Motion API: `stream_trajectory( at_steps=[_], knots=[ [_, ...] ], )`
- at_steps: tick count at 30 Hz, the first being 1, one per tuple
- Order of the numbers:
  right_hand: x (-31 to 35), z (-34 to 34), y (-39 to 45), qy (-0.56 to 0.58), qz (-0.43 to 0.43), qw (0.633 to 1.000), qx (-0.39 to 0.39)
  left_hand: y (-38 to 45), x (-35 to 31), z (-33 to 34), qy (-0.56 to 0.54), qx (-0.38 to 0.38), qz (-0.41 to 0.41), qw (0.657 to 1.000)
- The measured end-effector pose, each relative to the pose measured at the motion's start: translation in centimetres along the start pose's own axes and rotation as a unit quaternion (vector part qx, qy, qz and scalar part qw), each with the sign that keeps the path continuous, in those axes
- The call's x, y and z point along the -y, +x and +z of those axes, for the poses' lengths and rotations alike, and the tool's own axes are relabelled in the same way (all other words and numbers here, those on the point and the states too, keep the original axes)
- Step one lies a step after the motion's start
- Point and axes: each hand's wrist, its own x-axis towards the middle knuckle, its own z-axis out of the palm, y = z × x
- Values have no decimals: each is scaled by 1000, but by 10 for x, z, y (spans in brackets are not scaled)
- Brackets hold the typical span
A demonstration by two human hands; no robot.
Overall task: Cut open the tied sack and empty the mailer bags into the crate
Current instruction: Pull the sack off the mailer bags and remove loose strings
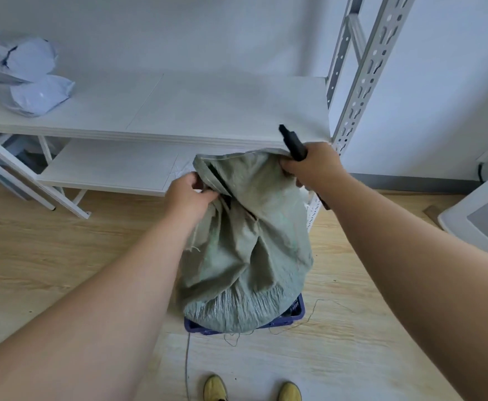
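A bulging grey-green woven sack (248,250) stands upright in a dark blue plastic crate (296,312) on the floor, hiding most of the crate. My left hand (186,196) pinches the sack's gathered top on its left side. My right hand (309,163) grips the sack's upper right edge together with a black cutter (293,141), whose tip points up and to the left. The sack's contents are hidden. Loose threads trail from the sack's bottom onto the floor.
A white metal shelf rack (208,111) stands right behind the sack, its slotted post (364,73) at right. Pale blue mailer bags (31,79) lie on the shelf's far left. A white device (480,218) sits on the wooden floor at right. My yellow shoes (216,387) show below.
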Motion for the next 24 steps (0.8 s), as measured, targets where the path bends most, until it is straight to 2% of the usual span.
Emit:
stream_trajectory(
  at_steps=[1,3,4,5,6,7,8,10,11,12,15,16,19,21,22,24],
  knots=[
    [-3,-6,4,1,23,999,-38,6,-4,-5,-6,-32,9,999],
    [-4,-15,10,105,21,979,-171,14,-13,-11,-25,-96,25,995],
    [-4,-16,9,127,20,976,-174,16,-17,-11,-12,-85,36,996],
    [-7,-14,10,93,31,989,-114,14,-20,-9,19,-45,46,998],
    [-10,-10,4,38,58,998,-13,12,-20,-5,49,-7,51,997],
    [-17,-5,0,-2,86,995,59,10,-19,-2,57,-2,53,997],
    [-22,-2,-3,-8,104,993,56,9,-19,0,41,-29,52,997],
    [-28,-3,1,94,120,985,-81,7,-19,-1,-15,-102,46,994],
    [-29,-4,4,167,124,968,-136,6,-19,0,-15,-99,45,994],
    [-26,-5,4,237,141,952,-134,6,-19,2,1,-67,41,997],
    [-22,6,-4,404,191,895,16,-2,-23,17,-8,45,29,999],
    [-20,12,-8,405,168,897,48,-5,-28,21,-30,67,30,997],
    [-19,28,-19,327,37,936,124,-10,-42,29,-70,129,47,988],
    [-19,38,-25,313,-18,932,182,-12,-47,30,-89,186,45,978],
    [-19,43,-27,306,-30,931,197,-12,-47,29,-99,209,43,972],
    [-18,48,-28,222,-28,959,173,-8,-45,25,-126,242,46,961]
  ],
)
